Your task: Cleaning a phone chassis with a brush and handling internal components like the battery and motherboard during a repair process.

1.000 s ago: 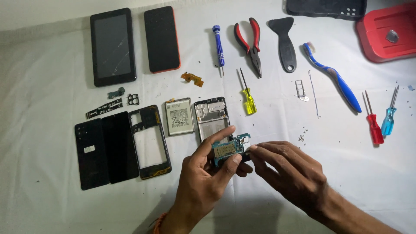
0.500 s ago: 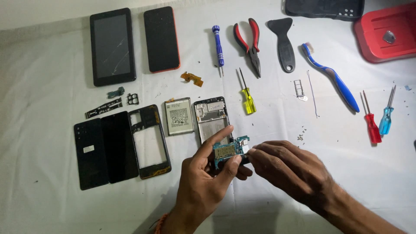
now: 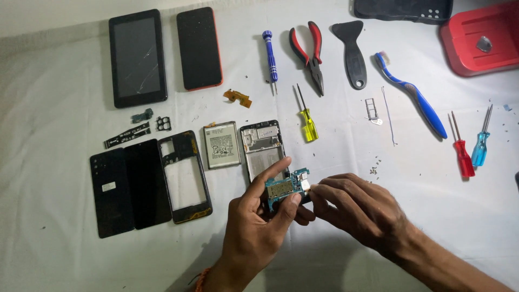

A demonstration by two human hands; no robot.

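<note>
Blue circuit board (image 3: 285,189) pinched at its edges by both hands, left (image 3: 254,232) and right (image 3: 359,211), over white cloth (image 3: 335,162).

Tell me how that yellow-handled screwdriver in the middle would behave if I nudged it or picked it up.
The yellow-handled screwdriver is small with a thin shaft, so it is probably light and stiff. Its handle looks faceted rather than round, so it might roll only a little on the white cloth. The fine tip could bend if pressed sideways.

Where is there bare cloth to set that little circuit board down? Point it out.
Bare cloth lies right of the right hand, below the red screwdriver; also bottom left, under the black back cover. Crowded: around the phone frame, battery and pliers.
</note>
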